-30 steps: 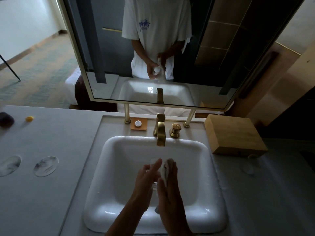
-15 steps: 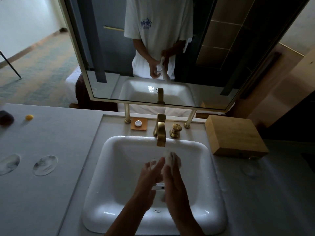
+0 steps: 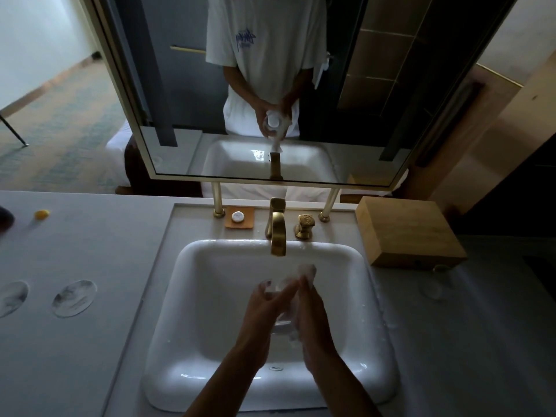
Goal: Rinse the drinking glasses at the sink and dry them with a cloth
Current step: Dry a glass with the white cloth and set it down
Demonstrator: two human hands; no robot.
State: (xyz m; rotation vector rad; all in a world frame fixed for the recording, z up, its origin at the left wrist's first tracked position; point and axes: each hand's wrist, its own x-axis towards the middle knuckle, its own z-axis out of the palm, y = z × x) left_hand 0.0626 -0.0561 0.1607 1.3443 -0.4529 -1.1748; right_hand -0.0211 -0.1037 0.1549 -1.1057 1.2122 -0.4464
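The sink (image 3: 186,341) is set in the counter (image 3: 90,341). Behind it stands the faucet (image 3: 277,228), with the handle (image 3: 305,226) to its right and a small tray (image 3: 239,217) to its left. A box (image 3: 409,233) lies on the counter right of the sink. Two coasters (image 3: 74,298) lie on the left. The mirror (image 3: 180,100) hangs behind.

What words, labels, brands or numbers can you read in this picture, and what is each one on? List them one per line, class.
Blue script print on the white T-shirt in the mirror: too blurred to read.
Marking on the small round white object on the orange tray: too small to read.
Faint print on the two oval paper covers on the counter: illegible.
Nothing else carries text.
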